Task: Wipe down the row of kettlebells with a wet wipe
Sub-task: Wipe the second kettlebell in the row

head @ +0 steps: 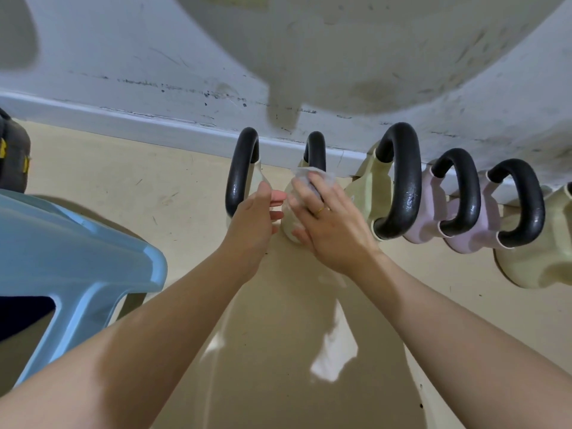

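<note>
Head view: a row of kettlebells (402, 193) stands on a beige floor (123, 187) along the foot of a scuffed white wall (154, 57), their black handles arching up toward the camera. The person's right hand (328, 224) presses a crumpled white wet wipe (305, 174) against the second kettlebell (291, 218) from the left, a cream-bodied one, fingers curled over the wipe just below its black handle (315, 150); a gold ring (320, 209) shows on one finger. The left hand (253, 218) is loosely spread, fingers reaching into the gap between that bell and the leftmost kettlebell (241, 174), touching the side of the cream body; whether it grips anything cannot be told. To the right stand a larger cream kettlebell (371, 187) with a glossy black handle, then two pale pink kettlebells (427, 218) set close together, then another cream kettlebell (532, 264) near the right edge of the view. All stand just beside the white skirting board (123, 119) where floor meets wall. A light blue plastic chair (77, 252) occupies the left side of the floor, and a dark bag (14, 156) sits at the far left edge against the wall. Both bare forearms stretch in from the bottom of the view, casting a shadow on the floor between them.
</note>
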